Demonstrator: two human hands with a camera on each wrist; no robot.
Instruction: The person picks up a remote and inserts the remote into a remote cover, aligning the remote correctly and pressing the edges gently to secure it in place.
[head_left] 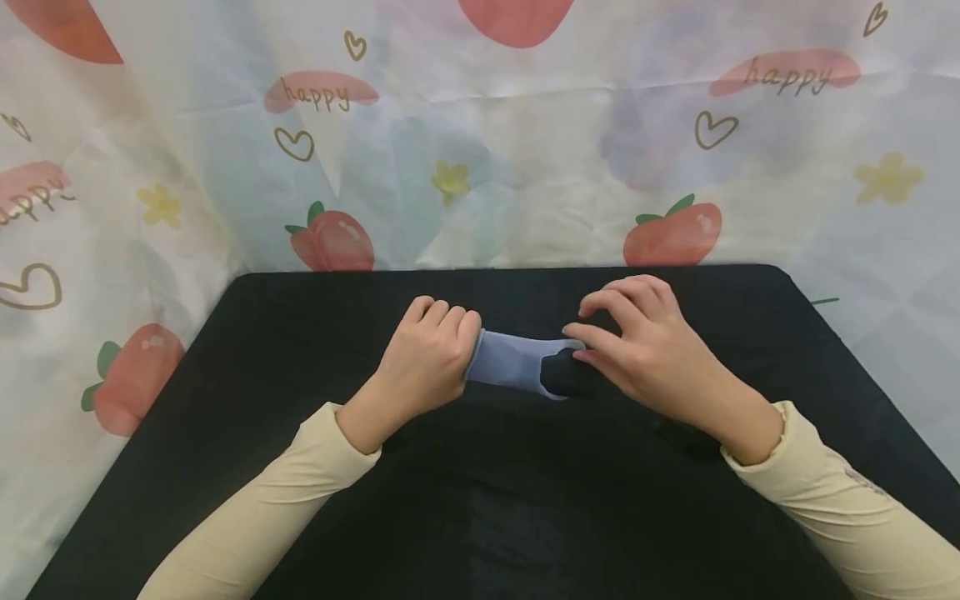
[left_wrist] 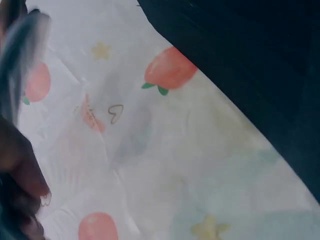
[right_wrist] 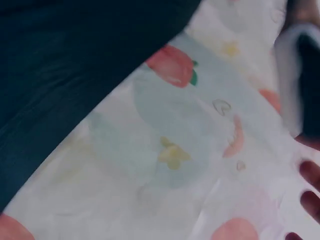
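Note:
A blue-grey piece of cloth with a black part at its right end, sock-like in shape, is stretched between my hands above the table in the head view. My left hand [head_left: 431, 354] grips its left end with curled fingers, the back of the hand facing up. The thumb and index finger of my right hand [head_left: 648, 346] pinch the upper right corner, while the other fingers bend loosely away from it. Blurred at the left edge of the left wrist view is the cloth [left_wrist: 22, 60]. A pale rim and dark middle of the cloth [right_wrist: 290, 90] show in the right wrist view.
Black cloth covers the table [head_left: 495, 500] beneath both hands. A pale curtain [head_left: 525, 167] printed with fruit, hearts, flowers and the word "happy" hangs behind and along the sides. Cream sleeves [head_left: 262, 492] cover both forearms.

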